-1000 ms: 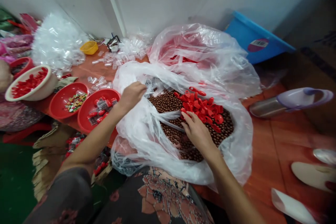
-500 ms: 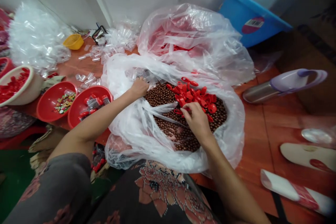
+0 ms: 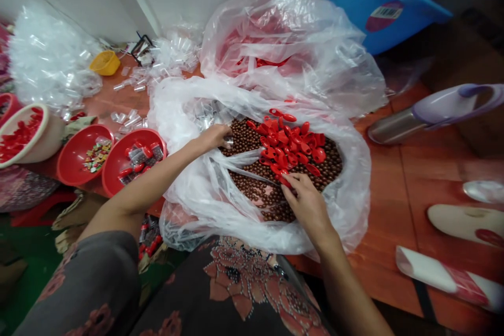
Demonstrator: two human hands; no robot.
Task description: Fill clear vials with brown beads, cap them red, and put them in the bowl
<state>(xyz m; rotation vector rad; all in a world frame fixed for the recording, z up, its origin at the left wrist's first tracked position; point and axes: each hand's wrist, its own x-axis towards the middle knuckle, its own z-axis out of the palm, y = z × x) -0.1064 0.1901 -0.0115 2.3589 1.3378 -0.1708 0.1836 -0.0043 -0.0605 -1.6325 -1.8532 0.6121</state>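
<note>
Cataloguing at centre frame: our left hand curled beside clear plastic tubes, grip impossible to tell; our right hand loosely open, touching red plastic caps heaped on brown beads inside a plastic bag; red bowls lower left.

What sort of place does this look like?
Likely a small packing workshop: a plastic bag of small brown balls and red plastic pieces, loose clear tubes, and red basins.
</note>
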